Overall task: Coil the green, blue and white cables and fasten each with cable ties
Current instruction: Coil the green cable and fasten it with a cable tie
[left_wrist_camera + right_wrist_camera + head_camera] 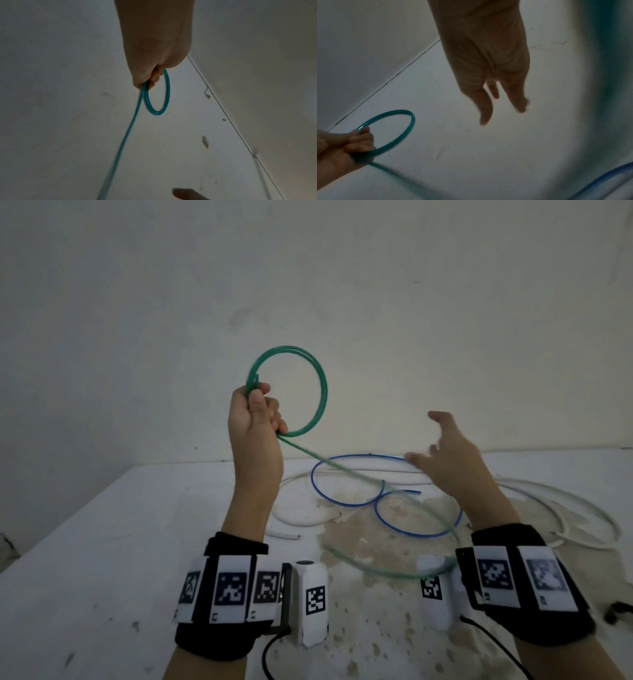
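My left hand (255,414) is raised above the table and grips a round coil of green cable (322,392) of two or three turns. The coil also shows as the green cable (165,97) in the left wrist view and the green cable (410,121) in the right wrist view. Its loose tail (342,474) runs blurred down to the right and curves under my right wrist. My right hand (442,453) hovers to the right with fingers spread, holding nothing. The blue cable (346,501) lies in two loops on the table. The white cable (582,505) sprawls around it.
The white table (102,542) has a stained, worn patch at its middle front. A plain wall (308,285) rises right behind it. A small dark object (616,611) lies at the right edge. A short white cable piece (284,535) lies near my left forearm.
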